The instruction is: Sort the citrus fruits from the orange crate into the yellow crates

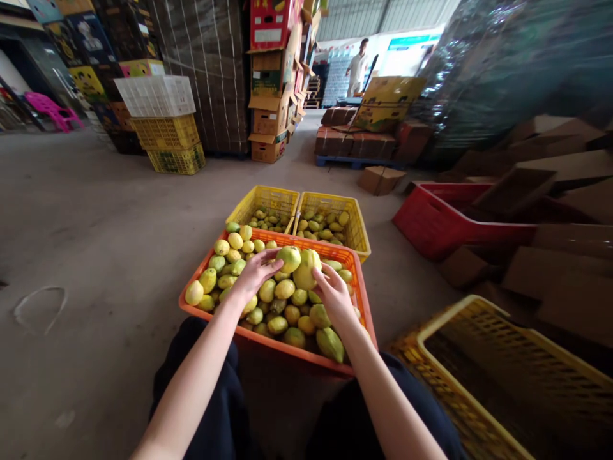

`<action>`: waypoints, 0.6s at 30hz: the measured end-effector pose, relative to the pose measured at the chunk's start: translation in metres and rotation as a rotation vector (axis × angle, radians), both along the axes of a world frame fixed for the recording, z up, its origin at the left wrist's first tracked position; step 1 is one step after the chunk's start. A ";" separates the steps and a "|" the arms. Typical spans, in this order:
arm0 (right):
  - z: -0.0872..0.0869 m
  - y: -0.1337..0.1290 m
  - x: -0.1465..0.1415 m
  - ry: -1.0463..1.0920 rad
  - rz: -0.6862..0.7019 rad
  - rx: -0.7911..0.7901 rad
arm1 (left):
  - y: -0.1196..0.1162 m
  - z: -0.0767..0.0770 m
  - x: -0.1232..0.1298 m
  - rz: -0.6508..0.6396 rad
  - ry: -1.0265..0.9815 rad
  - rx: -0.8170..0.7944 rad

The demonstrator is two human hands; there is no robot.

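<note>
An orange crate [368, 319] full of yellow-green fruits stands in front of my knees. Above the fruits, my left hand [257, 273] holds a round green fruit [288, 259] by its left side. Close beside it, my right hand [334, 292] grips a larger yellow-green fruit [306, 271] from the right. The two held fruits are side by side, nearly touching. Behind the orange crate are two yellow crates, the left one [234, 207] and the right one [361, 233], each with smaller fruits in the bottom.
A yellow crate [460, 306] is at the lower right, with a red crate [421, 220] and loose cardboard [565, 275] beyond. Stacked crates [175, 131] and box towers [268, 83] rise behind. A person [357, 69] stands in the far background.
</note>
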State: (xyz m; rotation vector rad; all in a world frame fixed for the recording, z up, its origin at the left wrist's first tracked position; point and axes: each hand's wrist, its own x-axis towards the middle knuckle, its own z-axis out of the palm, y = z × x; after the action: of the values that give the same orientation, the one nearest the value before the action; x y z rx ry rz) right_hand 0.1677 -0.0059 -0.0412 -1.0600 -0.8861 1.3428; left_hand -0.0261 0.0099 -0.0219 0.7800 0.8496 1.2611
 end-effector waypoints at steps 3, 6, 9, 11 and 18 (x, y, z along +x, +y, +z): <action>-0.002 0.000 -0.004 -0.002 0.004 -0.026 | 0.002 -0.005 0.002 -0.021 0.021 -0.003; -0.003 0.001 -0.007 0.019 -0.018 -0.049 | 0.004 -0.010 0.005 -0.026 0.037 0.011; -0.003 0.001 -0.009 0.001 -0.036 -0.029 | 0.004 -0.013 0.008 -0.012 0.040 0.022; -0.003 0.000 -0.011 -0.005 -0.043 -0.015 | 0.004 -0.013 0.011 -0.003 0.041 0.009; 0.000 -0.002 -0.019 0.080 -0.082 -0.026 | -0.004 -0.003 0.019 0.055 0.126 -0.055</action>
State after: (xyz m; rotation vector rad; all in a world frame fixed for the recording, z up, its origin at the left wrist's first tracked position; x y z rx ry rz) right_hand 0.1488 -0.0078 -0.0413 -1.0443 -0.7605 1.3223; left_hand -0.0075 0.0057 -0.0252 0.8029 1.0099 1.2412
